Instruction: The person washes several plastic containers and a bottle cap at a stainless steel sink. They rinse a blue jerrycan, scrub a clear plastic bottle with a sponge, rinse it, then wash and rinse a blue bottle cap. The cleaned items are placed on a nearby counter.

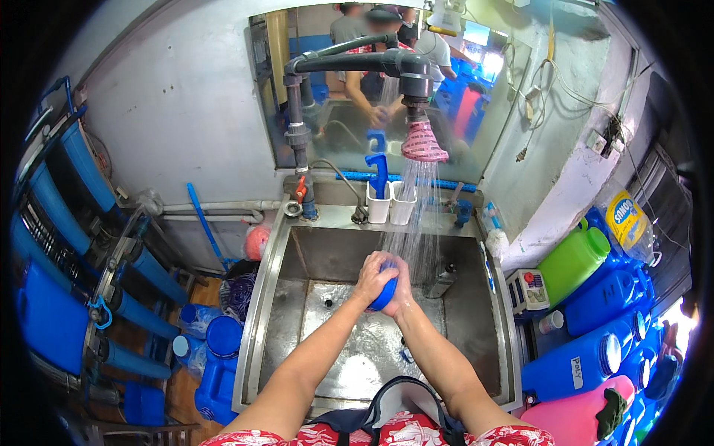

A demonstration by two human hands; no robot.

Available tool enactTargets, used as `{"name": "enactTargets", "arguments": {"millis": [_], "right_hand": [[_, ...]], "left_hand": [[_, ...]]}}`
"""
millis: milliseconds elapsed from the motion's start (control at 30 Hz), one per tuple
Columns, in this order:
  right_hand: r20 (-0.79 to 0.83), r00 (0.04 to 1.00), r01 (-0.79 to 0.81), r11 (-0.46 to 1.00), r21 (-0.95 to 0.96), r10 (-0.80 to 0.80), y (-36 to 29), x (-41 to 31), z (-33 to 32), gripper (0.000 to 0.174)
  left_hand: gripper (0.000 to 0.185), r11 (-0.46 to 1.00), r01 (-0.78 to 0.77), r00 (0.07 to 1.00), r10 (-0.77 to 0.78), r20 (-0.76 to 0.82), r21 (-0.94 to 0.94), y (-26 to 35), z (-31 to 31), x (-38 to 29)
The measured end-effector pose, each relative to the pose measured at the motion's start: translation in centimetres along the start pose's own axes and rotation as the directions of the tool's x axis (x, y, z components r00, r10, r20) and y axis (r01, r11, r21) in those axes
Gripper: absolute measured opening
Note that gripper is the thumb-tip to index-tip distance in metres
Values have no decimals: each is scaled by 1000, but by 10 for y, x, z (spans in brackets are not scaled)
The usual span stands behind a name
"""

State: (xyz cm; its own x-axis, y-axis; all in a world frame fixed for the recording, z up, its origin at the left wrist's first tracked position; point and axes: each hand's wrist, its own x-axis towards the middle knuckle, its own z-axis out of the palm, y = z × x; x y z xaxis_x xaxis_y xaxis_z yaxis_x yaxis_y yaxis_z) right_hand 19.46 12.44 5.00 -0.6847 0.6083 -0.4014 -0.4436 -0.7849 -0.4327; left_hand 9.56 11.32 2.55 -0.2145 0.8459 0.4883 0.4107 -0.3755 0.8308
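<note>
Over the stainless steel sink (468, 334), my left hand (370, 279) and my right hand (404, 295) are pressed together around a blue plastic cap (384, 294). The left fingers lie across its upper part, while the right palm backs it from the other side. Part of the cap is hidden by my fingers. Water streams (421, 223) fall from a shower head wrapped in pink printed cloth (423, 142), just beyond and beside my hands. A dark bottle (443, 280) stands against the sink's back right. A small object (407, 352) lies on the sink floor.
Two white holders (379, 207), one with a blue tool (379, 173), stand on the sink's back ledge. A grey pipe with an orange valve handle (301, 189) rises there. Blue jugs (220, 384) flank the left; several containers, including a green jug (574, 262), crowd the right.
</note>
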Motion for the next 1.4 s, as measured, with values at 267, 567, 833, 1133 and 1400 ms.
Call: {"name": "enactTargets", "arguments": {"millis": [267,567,833,1133,1400], "right_hand": [[181,976,97,988,120,-117,-9,14,-15,50],[-70,910,380,888,-257,-410,10,3,-6,45],[-32,967,254,955,154,-252,-39,3,-31,43],[182,737,531,391,-752,-651,-4,-25,-5,84],[455,522,604,-64,-794,-721,-20,-32,26,94]], "left_hand": [[30,993,111,992,-113,-49,-42,39,11,4],[27,551,518,733,-680,7,-654,10,25,19],[96,991,77,964,-45,261,-112,18,-18,-24],[40,921,367,917,-381,-117,-130,-82,-98,17],[57,649,629,523,-761,-385,-429,-96,-167,122]]}}
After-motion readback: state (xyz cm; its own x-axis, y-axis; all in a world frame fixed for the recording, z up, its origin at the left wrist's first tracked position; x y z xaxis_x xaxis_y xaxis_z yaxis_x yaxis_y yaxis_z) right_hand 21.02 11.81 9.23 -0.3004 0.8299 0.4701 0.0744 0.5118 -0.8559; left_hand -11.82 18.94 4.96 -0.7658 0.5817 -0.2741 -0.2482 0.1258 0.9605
